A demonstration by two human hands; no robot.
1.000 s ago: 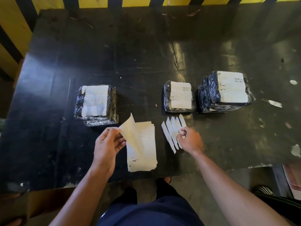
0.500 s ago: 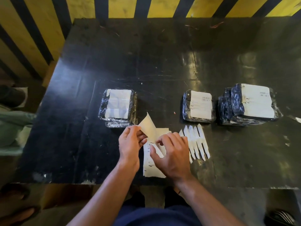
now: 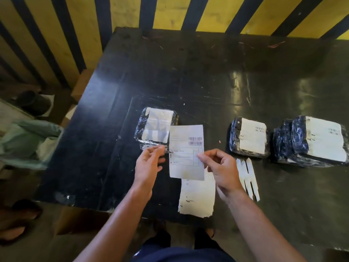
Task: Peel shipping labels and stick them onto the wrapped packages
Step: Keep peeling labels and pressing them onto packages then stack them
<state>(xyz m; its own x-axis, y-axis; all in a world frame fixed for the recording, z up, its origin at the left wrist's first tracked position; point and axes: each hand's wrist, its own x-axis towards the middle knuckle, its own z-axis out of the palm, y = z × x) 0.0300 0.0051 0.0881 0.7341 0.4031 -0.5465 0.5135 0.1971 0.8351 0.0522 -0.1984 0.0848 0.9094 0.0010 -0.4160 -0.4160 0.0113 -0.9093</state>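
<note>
While you hold the shipping label (image 3: 186, 152) up at the centre of the frame, your right hand (image 3: 221, 168) pinches its right edge between thumb and forefinger, printed side facing you, barcode at the label's upper right. Your left hand (image 3: 149, 167) sits at the label's left edge with fingers loosely curled; whether it actually grips the paper cannot be told. The two hands are apart, one on each side of the label.

Just behind the label, left of centre, a wrapped package (image 3: 156, 127) in shiny black film lies on the dark worktop (image 3: 207, 82); the label overlaps its lower right corner in the view. That package shows a pale blank patch on top. Toward the right of the frame lie two more wrapped parcels, a smaller labelled package (image 3: 249, 137) and, at the right edge, a larger labelled package (image 3: 311, 140), each already bearing a white label on top.

Below the held label, near the lower centre, a stack of label sheets (image 3: 196, 197) lies flat on the worktop. Just to its right, partly behind your right hand, a row of narrow white backing strips (image 3: 249, 178) is fanned out side by side.

A yellow and black striped wall (image 3: 170, 12) fills the top of the frame.
</note>
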